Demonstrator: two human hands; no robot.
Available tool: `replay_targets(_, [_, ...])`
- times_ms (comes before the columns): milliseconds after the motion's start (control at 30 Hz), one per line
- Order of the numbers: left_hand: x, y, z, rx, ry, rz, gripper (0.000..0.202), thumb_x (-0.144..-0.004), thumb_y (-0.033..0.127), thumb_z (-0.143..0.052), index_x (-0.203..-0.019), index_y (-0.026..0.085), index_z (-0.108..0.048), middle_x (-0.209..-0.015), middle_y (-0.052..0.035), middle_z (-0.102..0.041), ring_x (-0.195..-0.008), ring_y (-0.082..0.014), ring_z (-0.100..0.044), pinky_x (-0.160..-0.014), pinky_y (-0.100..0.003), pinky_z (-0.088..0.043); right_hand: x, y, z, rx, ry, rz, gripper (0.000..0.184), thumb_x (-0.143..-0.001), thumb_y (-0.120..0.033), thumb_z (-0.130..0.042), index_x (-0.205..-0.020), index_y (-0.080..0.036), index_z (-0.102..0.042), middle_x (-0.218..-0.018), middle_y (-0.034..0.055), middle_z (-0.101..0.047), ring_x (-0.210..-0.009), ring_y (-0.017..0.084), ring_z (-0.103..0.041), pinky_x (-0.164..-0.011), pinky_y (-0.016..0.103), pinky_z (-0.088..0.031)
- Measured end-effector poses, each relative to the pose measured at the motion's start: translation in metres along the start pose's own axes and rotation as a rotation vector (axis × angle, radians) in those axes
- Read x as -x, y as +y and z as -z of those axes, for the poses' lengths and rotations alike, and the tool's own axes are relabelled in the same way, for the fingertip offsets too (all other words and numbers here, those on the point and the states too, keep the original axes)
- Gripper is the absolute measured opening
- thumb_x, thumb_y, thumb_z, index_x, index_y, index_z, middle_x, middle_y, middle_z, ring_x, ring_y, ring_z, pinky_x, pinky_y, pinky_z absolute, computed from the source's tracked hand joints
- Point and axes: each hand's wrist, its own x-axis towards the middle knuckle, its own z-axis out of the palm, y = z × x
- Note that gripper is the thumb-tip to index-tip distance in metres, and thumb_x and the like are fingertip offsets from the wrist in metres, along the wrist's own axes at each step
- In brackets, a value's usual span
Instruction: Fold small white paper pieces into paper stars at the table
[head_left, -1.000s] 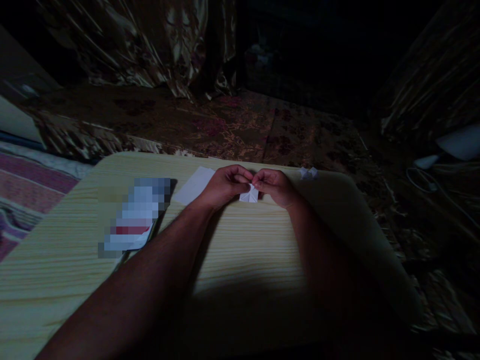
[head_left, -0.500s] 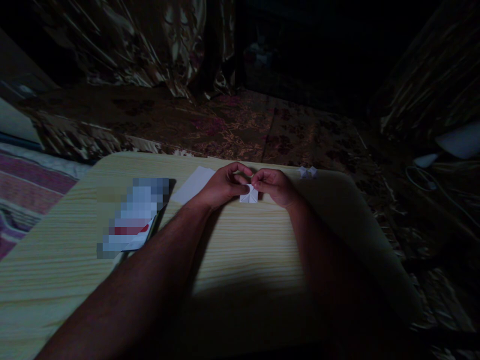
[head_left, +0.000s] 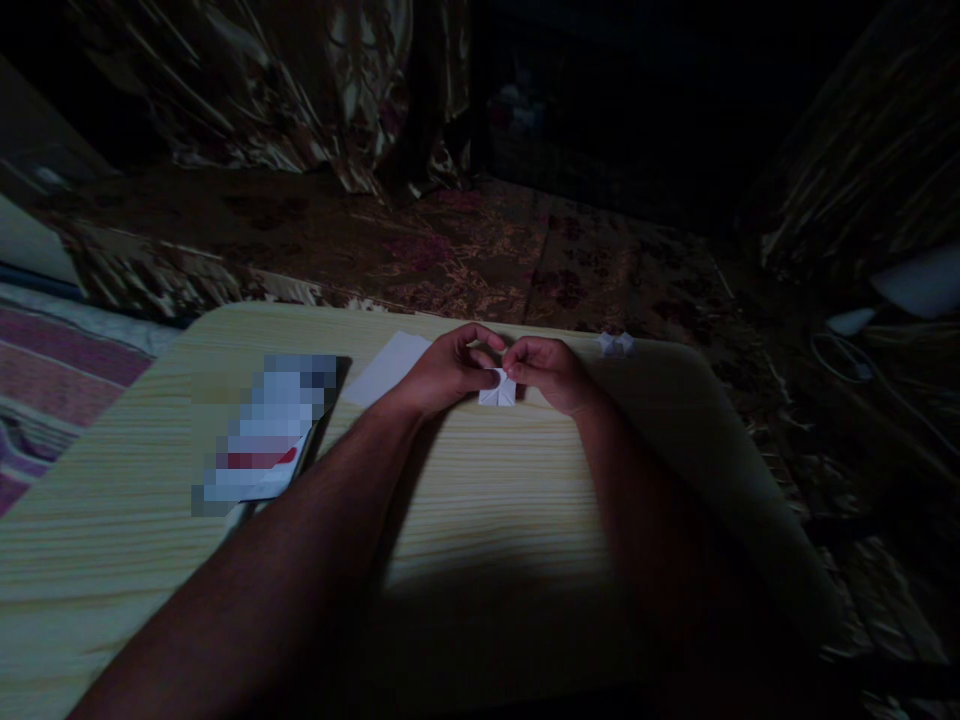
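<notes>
Between my two hands is a small folded piece of white paper (head_left: 497, 391) with diagonal creases and a line down its middle. My left hand (head_left: 454, 368) pinches its upper left part, the thumb lying on the paper. At its upper right corner, the fingertips of my right hand (head_left: 547, 370) are closed on the paper. The far side of the paper is hidden behind my fingers. Flat white paper (head_left: 391, 366) lies on the table just left of my left hand. Beyond my right hand sits a small folded white paper shape (head_left: 616, 344) with two pointed parts.
The pale wooden table (head_left: 487, 500) has rounded far corners. On its left lies a flat, pixelated item (head_left: 270, 430) with a red mark, near my left forearm. Behind the table is a patterned, fringed cover (head_left: 450, 250). A white cable (head_left: 847, 365) hangs at the right.
</notes>
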Motion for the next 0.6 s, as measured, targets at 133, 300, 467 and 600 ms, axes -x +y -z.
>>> replay_targets(133, [0.0002, 0.0007, -0.0009, -0.002, 0.002, 0.004, 0.045, -0.06, 0.011, -0.075, -0.1, 0.016, -0.055, -0.065, 0.0025, -0.064, -0.053, -0.0105, -0.058, -0.055, -0.022, -0.042, -0.0002, -0.0001, -0.0002, 0.001, -0.004, -0.01, 0.023, -0.072, -0.036, -0.074, -0.079, -0.016, -0.065, -0.071, -0.0001, -0.064, -0.063, 0.011, -0.058, -0.059, 0.025, -0.048])
replay_targets(300, [0.0001, -0.0007, 0.0003, 0.004, 0.015, 0.016, 0.047, -0.06, 0.011, -0.076, -0.101, 0.017, -0.053, -0.065, 0.0027, -0.064, -0.054, -0.0112, -0.059, -0.055, -0.022, -0.042, -0.0009, -0.0006, -0.0009, 0.011, -0.001, -0.006, 0.026, -0.07, -0.037, -0.076, -0.081, -0.016, -0.064, -0.074, 0.0, -0.065, -0.066, 0.011, -0.058, -0.062, 0.025, -0.048])
replay_targets(467, [0.0001, -0.0008, 0.0005, -0.018, 0.005, 0.026, 0.048, -0.06, 0.012, -0.076, -0.102, 0.017, -0.053, -0.064, 0.0033, -0.063, -0.052, -0.0094, -0.056, -0.053, -0.02, -0.039, -0.0008, -0.0026, -0.0014, 0.048, -0.014, 0.011, 0.026, -0.071, -0.038, -0.075, -0.078, -0.016, -0.063, -0.073, -0.0007, -0.062, -0.067, 0.011, -0.056, -0.062, 0.024, -0.046])
replay_targets(600, [0.0007, 0.0009, -0.0013, -0.029, 0.017, 0.027, 0.049, -0.059, 0.014, -0.077, -0.101, 0.018, -0.053, -0.064, 0.004, -0.063, -0.051, -0.0087, -0.054, -0.051, -0.02, -0.039, -0.0004, -0.0033, -0.0025, 0.069, -0.002, -0.006, 0.026, -0.072, -0.039, -0.074, -0.077, -0.017, -0.062, -0.071, -0.0009, -0.061, -0.065, 0.011, -0.056, -0.06, 0.024, -0.046])
